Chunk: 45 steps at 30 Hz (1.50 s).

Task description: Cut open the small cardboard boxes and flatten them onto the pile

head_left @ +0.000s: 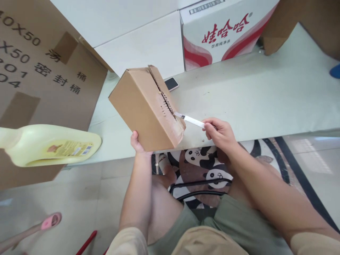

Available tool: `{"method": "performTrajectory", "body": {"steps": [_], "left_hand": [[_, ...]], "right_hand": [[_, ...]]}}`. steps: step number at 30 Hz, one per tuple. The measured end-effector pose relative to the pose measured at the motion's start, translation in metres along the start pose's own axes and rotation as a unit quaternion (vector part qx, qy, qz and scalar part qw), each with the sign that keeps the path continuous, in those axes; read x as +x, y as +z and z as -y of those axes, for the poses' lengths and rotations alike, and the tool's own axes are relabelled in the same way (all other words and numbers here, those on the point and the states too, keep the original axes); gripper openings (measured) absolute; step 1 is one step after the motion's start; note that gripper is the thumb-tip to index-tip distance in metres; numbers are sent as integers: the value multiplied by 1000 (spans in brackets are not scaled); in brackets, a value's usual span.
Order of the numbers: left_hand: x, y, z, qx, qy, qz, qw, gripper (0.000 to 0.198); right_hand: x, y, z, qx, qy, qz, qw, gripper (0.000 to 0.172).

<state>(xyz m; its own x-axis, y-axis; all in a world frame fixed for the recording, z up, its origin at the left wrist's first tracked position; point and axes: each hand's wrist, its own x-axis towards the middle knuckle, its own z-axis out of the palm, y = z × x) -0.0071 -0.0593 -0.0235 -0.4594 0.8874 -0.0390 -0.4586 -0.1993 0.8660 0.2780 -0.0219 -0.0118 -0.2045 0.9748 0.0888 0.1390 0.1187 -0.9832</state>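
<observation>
My left hand (137, 142) grips the lower near edge of a small brown cardboard box (143, 109), holding it tilted over the front edge of a pale table (239, 95). Only the thumb side of that hand shows. My right hand (219, 132) pinches a slim white utility knife (191, 120). Its tip sits at the lower end of the box's taped seam (163, 97), which looks ragged and partly cut.
A phone (171, 84) lies on the table behind the box. A white-and-red carton (220, 32) stands at the back, and a large brown printed carton (39, 81) on the left. A pale yellow jug (50, 144) lies at left. Below are a panda mat (204, 166) and a black stool frame.
</observation>
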Motion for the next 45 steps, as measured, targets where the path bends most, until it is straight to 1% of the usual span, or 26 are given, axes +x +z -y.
{"method": "performTrajectory", "body": {"steps": [3, 6, 8, 12, 14, 16, 17, 19, 21, 22, 24, 26, 32, 34, 39, 42, 45], "left_hand": [[5, 1, 3, 28, 2, -11, 1000, 50], [7, 2, 5, 53, 2, -19, 998, 52], [7, 2, 4, 60, 5, -17, 998, 52], [5, 3, 3, 69, 12, -5, 998, 51], [4, 5, 2, 70, 18, 6, 997, 53], [4, 7, 1, 66, 18, 21, 997, 58], [4, 8, 1, 63, 14, 28, 998, 60], [5, 8, 1, 57, 6, 32, 998, 61], [6, 7, 0, 47, 8, 23, 999, 59], [6, 6, -1, 41, 12, 17, 999, 57], [7, 3, -2, 32, 14, 7, 999, 54], [8, 1, -3, 29, 9, 7, 1000, 51], [10, -3, -2, 6, -1, 7, 1000, 48], [11, -5, -2, 12, -3, -3, 1000, 48], [11, -9, -1, 16, -7, -13, 1000, 53], [11, -9, 0, 29, -6, -17, 999, 52], [10, -6, 1, 39, -1, -17, 999, 53]], "right_hand": [[-3, -3, 2, -24, 3, 7, 1000, 27], [1, -7, -1, -64, -13, -12, 998, 25], [2, -8, -4, -79, -35, -14, 996, 23], [1, -8, -5, -120, -90, 6, 989, 19], [0, -8, -4, -129, -91, -12, 987, 18], [-3, -10, -2, -114, -75, -30, 990, 24], [-4, -11, -2, -98, -64, -28, 993, 28], [-6, -12, -3, -48, -43, 4, 998, 34], [-8, -12, -3, 1, -26, 59, 998, 43], [-8, -11, -4, 14, -21, 87, 996, 46], [-7, -9, -4, 17, -19, 127, 992, 46], [-5, -8, -2, 5, -20, 150, 988, 44], [-2, -6, 1, -11, -11, 176, 984, 44], [-2, -7, 0, -25, -10, 171, 985, 44], [-2, -7, -3, -52, -8, 131, 990, 43], [-2, -6, -3, -80, -30, 125, 988, 41], [-3, -4, -3, -116, -56, 102, 986, 40]]}}
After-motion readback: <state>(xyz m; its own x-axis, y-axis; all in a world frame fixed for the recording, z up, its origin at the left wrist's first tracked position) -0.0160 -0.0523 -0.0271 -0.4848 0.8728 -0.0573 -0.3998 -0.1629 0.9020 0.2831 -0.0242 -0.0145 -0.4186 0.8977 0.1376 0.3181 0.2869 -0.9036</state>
